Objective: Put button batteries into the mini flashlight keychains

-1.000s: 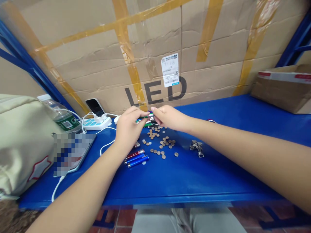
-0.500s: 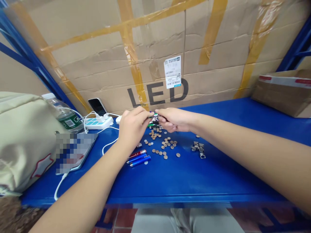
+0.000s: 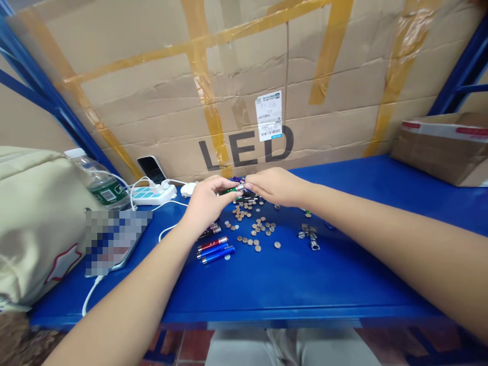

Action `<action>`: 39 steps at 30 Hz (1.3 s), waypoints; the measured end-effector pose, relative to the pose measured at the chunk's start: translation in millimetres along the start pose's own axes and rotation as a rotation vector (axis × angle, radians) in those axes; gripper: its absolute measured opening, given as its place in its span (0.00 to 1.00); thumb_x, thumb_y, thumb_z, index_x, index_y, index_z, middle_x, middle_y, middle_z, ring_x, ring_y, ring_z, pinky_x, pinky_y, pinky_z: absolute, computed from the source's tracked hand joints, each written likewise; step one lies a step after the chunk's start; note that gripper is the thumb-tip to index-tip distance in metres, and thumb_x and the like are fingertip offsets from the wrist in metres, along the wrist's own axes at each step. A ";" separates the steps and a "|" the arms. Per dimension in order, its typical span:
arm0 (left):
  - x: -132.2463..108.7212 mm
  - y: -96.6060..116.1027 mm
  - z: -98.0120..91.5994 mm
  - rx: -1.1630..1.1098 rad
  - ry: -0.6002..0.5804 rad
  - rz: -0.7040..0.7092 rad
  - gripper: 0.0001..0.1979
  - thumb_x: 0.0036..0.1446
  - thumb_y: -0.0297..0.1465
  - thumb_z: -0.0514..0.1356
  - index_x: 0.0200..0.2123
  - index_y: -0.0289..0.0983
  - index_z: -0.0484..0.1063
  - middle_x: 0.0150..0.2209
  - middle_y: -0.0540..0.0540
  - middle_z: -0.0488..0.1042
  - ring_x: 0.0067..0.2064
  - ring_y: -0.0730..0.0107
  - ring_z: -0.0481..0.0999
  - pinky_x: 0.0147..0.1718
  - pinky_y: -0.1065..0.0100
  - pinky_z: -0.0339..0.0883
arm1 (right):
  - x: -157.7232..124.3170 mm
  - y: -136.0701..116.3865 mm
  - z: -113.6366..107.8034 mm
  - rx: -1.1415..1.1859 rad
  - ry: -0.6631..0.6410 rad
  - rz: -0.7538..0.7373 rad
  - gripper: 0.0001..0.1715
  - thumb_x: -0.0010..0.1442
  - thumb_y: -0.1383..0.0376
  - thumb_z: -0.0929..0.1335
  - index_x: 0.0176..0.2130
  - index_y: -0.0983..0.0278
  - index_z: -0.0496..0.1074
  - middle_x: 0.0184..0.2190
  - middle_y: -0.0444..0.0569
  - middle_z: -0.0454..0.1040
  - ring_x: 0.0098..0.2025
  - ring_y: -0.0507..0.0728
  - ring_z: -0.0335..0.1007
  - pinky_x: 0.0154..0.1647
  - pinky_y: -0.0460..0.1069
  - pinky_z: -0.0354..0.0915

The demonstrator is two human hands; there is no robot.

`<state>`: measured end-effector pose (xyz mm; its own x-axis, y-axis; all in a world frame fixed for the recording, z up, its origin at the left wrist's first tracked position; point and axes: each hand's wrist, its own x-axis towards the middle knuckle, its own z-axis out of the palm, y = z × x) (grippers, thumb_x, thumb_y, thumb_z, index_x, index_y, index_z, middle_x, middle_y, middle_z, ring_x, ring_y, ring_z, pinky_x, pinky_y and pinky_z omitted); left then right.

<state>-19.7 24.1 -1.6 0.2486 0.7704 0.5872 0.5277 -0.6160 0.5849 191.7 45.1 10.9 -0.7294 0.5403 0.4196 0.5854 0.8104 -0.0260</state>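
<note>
**Green tube held between both hands over the coins**

A small green tube [image 3: 230, 190] is pinched in the closed fingers of the left hand [image 3: 206, 203], above the blue table [image 3: 343, 274]. Its silver end is gripped by the fingertips of the right hand [image 3: 272, 185]. The tube is best kept level and steady while the end is worked, clear of the scattered coins [image 3: 253, 226] below. More tubes [image 3: 213, 250] lie nearby. The joint itself is hidden by fingers.

Blue shelf [image 3: 343, 274], brown cardboard box [image 3: 152, 91] with yellow tape, black "LED" lettering [image 3: 246, 149], coppery coins [image 3: 255, 229].
</note>
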 end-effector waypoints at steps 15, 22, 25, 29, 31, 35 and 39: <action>-4.8 14.3 -0.6 0.288 0.241 0.307 0.02 0.53 0.26 0.67 0.32 0.38 0.79 0.31 0.49 0.78 0.34 0.70 0.76 0.35 0.68 0.68 | 6.5 -15.7 -0.4 0.418 0.086 0.110 0.22 0.70 0.59 0.53 0.25 0.61 0.55 0.23 0.43 0.60 0.28 0.52 0.55 0.34 0.49 0.54; -5.2 13.3 -2.6 0.454 0.262 0.402 0.03 0.57 0.28 0.65 0.34 0.39 0.79 0.33 0.48 0.79 0.36 0.69 0.77 0.37 0.66 0.67 | 6.8 -15.4 -3.4 0.647 0.001 0.162 0.24 0.71 0.57 0.53 0.25 0.61 0.56 0.19 0.40 0.59 0.24 0.50 0.55 0.31 0.48 0.56; -3.6 14.4 -2.3 0.450 0.227 0.389 0.03 0.57 0.29 0.65 0.36 0.39 0.79 0.34 0.48 0.80 0.37 0.67 0.78 0.38 0.66 0.68 | 8.2 -14.3 -16.8 0.671 -0.125 0.222 0.26 0.71 0.54 0.52 0.25 0.62 0.59 0.17 0.40 0.61 0.22 0.49 0.56 0.29 0.47 0.57; -0.3 13.8 -1.8 0.389 0.137 0.319 0.07 0.57 0.31 0.65 0.40 0.39 0.79 0.38 0.46 0.81 0.40 0.65 0.78 0.41 0.64 0.70 | -4.6 -9.0 -44.3 0.448 -0.245 0.387 0.27 0.68 0.49 0.55 0.31 0.63 0.68 0.22 0.45 0.70 0.24 0.51 0.62 0.28 0.47 0.58; 0.1 12.9 -2.2 0.389 0.087 0.262 0.08 0.57 0.31 0.65 0.41 0.39 0.79 0.40 0.46 0.81 0.42 0.65 0.78 0.42 0.63 0.71 | -19.1 -2.8 -53.6 0.219 -0.273 0.481 0.23 0.64 0.49 0.61 0.30 0.63 0.70 0.28 0.48 0.74 0.29 0.53 0.67 0.30 0.48 0.59; -1.7 13.6 -3.9 0.351 0.024 0.161 0.09 0.57 0.33 0.64 0.42 0.41 0.79 0.40 0.47 0.81 0.42 0.65 0.78 0.43 0.62 0.71 | -46.7 13.5 -53.4 -0.015 -0.500 0.597 0.13 0.56 0.56 0.68 0.32 0.62 0.75 0.34 0.49 0.77 0.34 0.56 0.71 0.32 0.49 0.59; -3.9 17.1 -4.6 0.312 0.025 0.127 0.08 0.58 0.34 0.63 0.41 0.41 0.79 0.41 0.46 0.81 0.43 0.65 0.78 0.43 0.63 0.72 | -51.8 22.2 -41.0 -0.038 -0.639 0.680 0.10 0.53 0.60 0.68 0.32 0.63 0.76 0.34 0.49 0.78 0.34 0.57 0.71 0.31 0.49 0.60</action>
<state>-15.4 9.8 8.7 0.3106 0.6841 0.6599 0.7178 -0.6239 0.3090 257.0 25.8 25.9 -0.2756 0.9273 -0.2534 0.9610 0.2724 -0.0483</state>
